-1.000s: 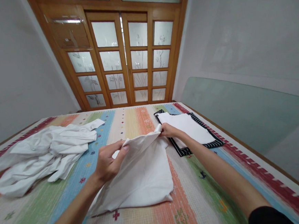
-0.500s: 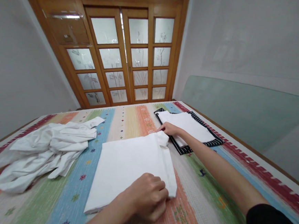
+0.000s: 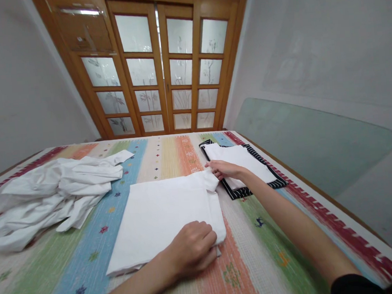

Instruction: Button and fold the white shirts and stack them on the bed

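Right, front and centre, the folded white cloth (image 3: 163, 213) lies flat on the colourful striped cover (image 3: 64, 248), its far right corner rumpled and a narrow fold running down its right side. At the near edge, towards the right, it's the left hand (image 3: 194, 247), knuckles up and fingers curled under over the cloth; those fingertips are hidden, so whether that grip has fabric in it, I can't tell. Up at the far right corner, the right hand (image 3: 224, 169) reaches in with bent fingers, right at the rumpled fabric, and again I can't say if its grip is closed. Just beyond, on the right, a white piece (image 3: 247, 158) sits atop a black striped cloth (image 3: 238, 193). Over on the left, a crumpled white heap (image 3: 63, 182) sprawls, well apart from both hands.
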A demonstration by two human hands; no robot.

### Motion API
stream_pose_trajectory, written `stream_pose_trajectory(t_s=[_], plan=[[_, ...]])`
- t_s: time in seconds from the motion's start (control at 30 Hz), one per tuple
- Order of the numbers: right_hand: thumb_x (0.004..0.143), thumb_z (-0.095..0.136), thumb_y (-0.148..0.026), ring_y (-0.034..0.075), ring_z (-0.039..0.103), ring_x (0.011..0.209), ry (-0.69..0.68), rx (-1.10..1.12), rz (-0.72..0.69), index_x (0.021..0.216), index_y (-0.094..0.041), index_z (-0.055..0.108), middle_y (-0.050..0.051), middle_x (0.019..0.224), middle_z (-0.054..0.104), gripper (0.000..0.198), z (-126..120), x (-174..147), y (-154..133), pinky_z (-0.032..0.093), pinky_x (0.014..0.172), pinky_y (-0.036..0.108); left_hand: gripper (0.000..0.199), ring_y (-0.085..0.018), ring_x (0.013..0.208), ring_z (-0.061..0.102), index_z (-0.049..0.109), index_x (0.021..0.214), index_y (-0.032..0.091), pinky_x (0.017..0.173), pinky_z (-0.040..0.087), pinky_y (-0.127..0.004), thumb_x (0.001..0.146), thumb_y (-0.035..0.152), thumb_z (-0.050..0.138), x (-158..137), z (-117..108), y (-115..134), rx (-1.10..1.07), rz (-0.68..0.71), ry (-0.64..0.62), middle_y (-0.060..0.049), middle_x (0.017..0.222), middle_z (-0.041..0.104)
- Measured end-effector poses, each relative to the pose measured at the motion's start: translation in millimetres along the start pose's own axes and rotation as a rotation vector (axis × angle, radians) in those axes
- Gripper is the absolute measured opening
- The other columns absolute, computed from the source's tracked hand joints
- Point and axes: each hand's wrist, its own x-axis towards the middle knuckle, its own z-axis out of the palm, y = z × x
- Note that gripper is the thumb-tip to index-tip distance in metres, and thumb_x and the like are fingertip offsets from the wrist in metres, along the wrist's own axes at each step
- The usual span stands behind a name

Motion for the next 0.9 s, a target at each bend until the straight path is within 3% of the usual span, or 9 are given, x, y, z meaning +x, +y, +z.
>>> stream_pose_trajectory(t_s=[0.13,0.23,0.33,0.4,0.67,0.8,0.9], plan=[[0.059,0.086,-0.033,0.014,0.062,0.071,-0.063,0.033,-0.055,0.125,-0.019,0.05,0.0,0.082,0.065,0.077,6,-8,3,0.048,0.058,0.022,0.005,-0.018,0.072,0.052,0.049,0.081,0.019,0.064,0.043,-0.033,0.085,0.022,0.05,1,-1,1,-0.048,-0.008,-0.078,-0.005,0.08,0.059],[0.046,0.089,-0.017,0.018,0.065,0.079,-0.073,0.043,-0.033,0.134,-0.021,0.044,0.0,0.087,0.065,0.1,10,-9,10,0.052,0.065,0.025,0.02,-0.024,0.099,0.057,0.053,0.099,0.017,0.082,0.048,-0.039,0.08,0.025,0.056,0,-3,1,-0.118,-0.018,-0.159,-0.011,0.106,0.063],[0.05,0.085,-0.014,0.017,0.063,0.081,-0.049,0.05,-0.065,0.13,-0.022,0.047,0.001,0.092,0.064,0.089,13,-5,18,0.052,0.066,0.025,0.057,-0.03,0.137,0.035,0.041,0.133,0.013,0.106,0.038,-0.046,0.081,0.033,0.057,-3,-2,1,-0.15,-0.065,-0.175,-0.016,0.145,0.045],[0.055,0.08,-0.013,0.015,0.062,0.08,-0.009,0.028,-0.093,0.127,-0.022,0.048,0.001,0.094,0.062,0.079,16,-2,23,0.051,0.064,0.023,0.069,-0.03,0.145,0.022,0.031,0.143,0.012,0.114,0.029,-0.047,0.085,0.039,0.054,-5,1,0,-0.144,-0.076,-0.199,-0.016,0.154,0.033],[0.065,0.067,-0.009,0.01,0.057,0.069,0.348,-0.248,-0.215,0.122,-0.021,0.051,0.0,0.095,0.058,0.06,35,5,38,0.048,0.063,0.022,0.066,-0.027,0.146,0.021,0.027,0.15,0.015,0.119,0.02,-0.046,0.095,0.05,0.039,-7,9,3,-0.132,-0.106,-0.209,-0.013,0.156,0.029],[0.07,0.066,-0.012,0.015,0.059,0.08,0.55,-0.526,-0.324,0.108,-0.019,0.059,0.003,0.097,0.061,0.04,48,-3,37,0.05,0.078,0.031,0.079,-0.028,0.147,0.015,0.023,0.152,0.016,0.12,0.017,-0.045,0.091,0.063,0.038,-1,-12,-3,-0.2,-0.057,-0.271,-0.011,0.157,0.027],[0.074,0.056,-0.008,0.024,0.056,0.104,0.655,-0.751,-0.439,0.105,-0.016,0.062,0.011,0.111,0.06,0.033,56,-12,27,0.046,0.094,0.04,0.072,-0.027,0.148,0.013,0.028,0.151,0.022,0.119,0.019,-0.044,0.092,0.062,0.036,1,-39,-23,-0.164,-0.109,-0.272,-0.006,0.156,0.03]])
